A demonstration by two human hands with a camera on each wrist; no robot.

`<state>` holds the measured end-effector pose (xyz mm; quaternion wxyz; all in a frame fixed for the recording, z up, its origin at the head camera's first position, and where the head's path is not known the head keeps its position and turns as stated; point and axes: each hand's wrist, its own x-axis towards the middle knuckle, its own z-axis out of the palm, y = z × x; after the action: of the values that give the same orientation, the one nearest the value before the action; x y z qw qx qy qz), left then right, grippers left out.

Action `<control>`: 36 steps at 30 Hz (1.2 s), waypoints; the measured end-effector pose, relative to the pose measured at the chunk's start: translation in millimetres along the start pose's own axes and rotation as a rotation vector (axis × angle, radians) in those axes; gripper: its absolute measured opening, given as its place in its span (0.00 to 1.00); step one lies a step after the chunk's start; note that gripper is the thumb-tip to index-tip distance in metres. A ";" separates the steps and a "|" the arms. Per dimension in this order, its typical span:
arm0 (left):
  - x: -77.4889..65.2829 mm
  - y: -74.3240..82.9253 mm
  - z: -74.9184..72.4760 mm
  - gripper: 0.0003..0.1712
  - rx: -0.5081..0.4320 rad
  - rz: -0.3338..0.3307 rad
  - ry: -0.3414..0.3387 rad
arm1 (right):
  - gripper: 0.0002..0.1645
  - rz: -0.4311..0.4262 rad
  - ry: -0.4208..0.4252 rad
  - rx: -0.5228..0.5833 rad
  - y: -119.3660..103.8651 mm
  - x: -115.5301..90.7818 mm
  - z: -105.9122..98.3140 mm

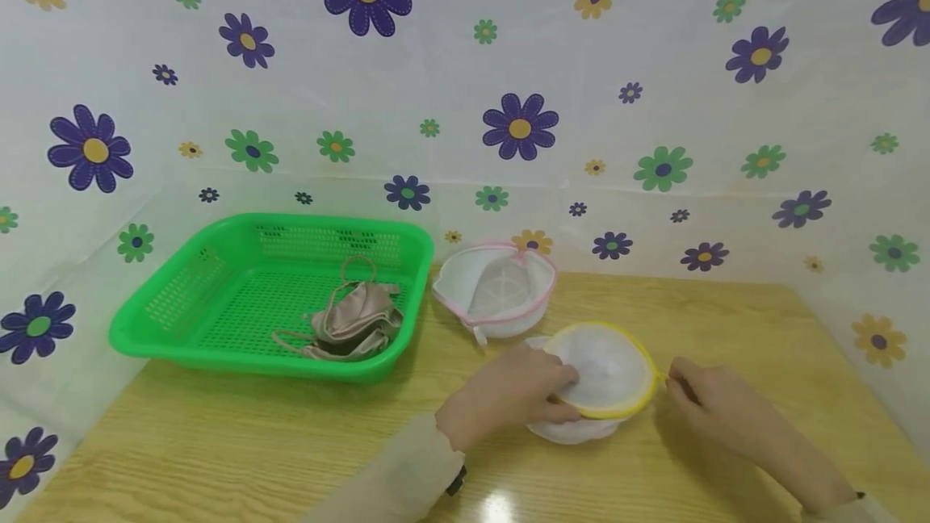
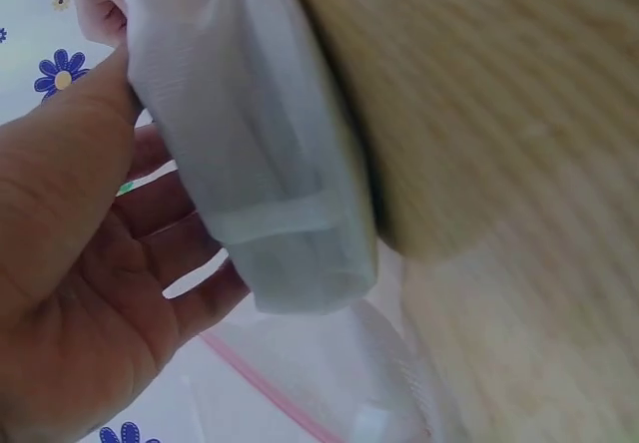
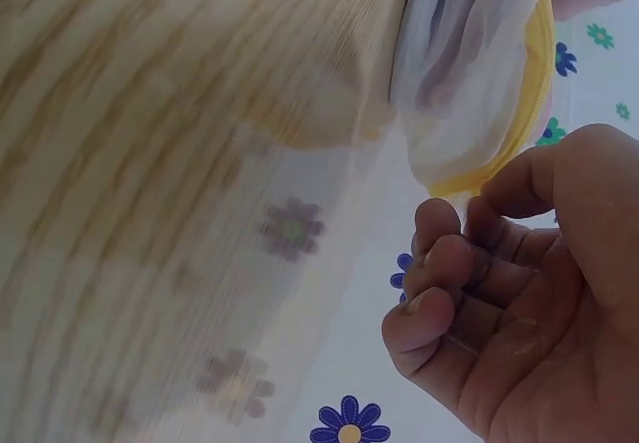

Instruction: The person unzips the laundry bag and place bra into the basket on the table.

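A white mesh laundry bag (image 1: 601,370) with a yellow zip rim stands low over the wooden table, its round top facing up. My left hand (image 1: 512,390) grips its left side, the fingers over the top and the thumb at the near rim. The left wrist view shows the bag's white side (image 2: 240,114) against my left hand (image 2: 90,253). At the bag's right end, my right hand (image 1: 726,406) pinches the small yellow tab of the rim between thumb and forefinger. In the right wrist view, the other fingers of my right hand (image 3: 529,303) are curled.
Behind the bag stands a second white mesh bag (image 1: 501,297) with pink trim, its zip top gaping. A green plastic basket (image 1: 254,363) at the left holds a beige satin garment (image 1: 363,317) with thin straps. A flower-printed sheet (image 1: 450,87) hangs behind the wooden table (image 1: 291,450).
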<state>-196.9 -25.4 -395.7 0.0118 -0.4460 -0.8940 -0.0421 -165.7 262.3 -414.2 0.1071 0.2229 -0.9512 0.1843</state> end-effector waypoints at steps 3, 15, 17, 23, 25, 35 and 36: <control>-1.5 -0.7 5.1 0.17 0.015 0.020 0.052 | 0.14 0.023 -0.056 0.017 -0.9 0.9 1.8; 0.6 -2.8 8.8 0.22 0.035 0.008 0.098 | 0.17 -0.053 0.004 0.062 -1.2 0.2 5.0; 0.8 -3.1 9.0 0.22 0.031 -0.001 0.094 | 0.18 -0.081 0.031 0.054 -0.9 -0.7 5.2; 1.0 -2.9 10.8 0.22 0.025 -0.015 0.090 | 0.20 -0.138 0.100 0.038 -0.7 -5.4 6.8; 1.3 -2.7 10.7 0.22 0.026 -0.021 0.087 | 0.21 -0.144 0.110 0.040 -0.9 -6.5 6.9; 2.6 -1.6 8.8 0.22 0.011 -0.038 0.074 | 0.21 -0.130 0.112 0.030 -3.8 -7.6 4.7; 2.6 -1.5 8.7 0.22 0.012 -0.038 0.075 | 0.21 -0.127 0.111 0.030 -4.0 -7.7 4.5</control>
<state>-199.6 -23.5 -404.4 0.0472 -0.4271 -0.9014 -0.0534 -157.6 260.1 -419.3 0.1679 0.2737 -0.9249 0.2034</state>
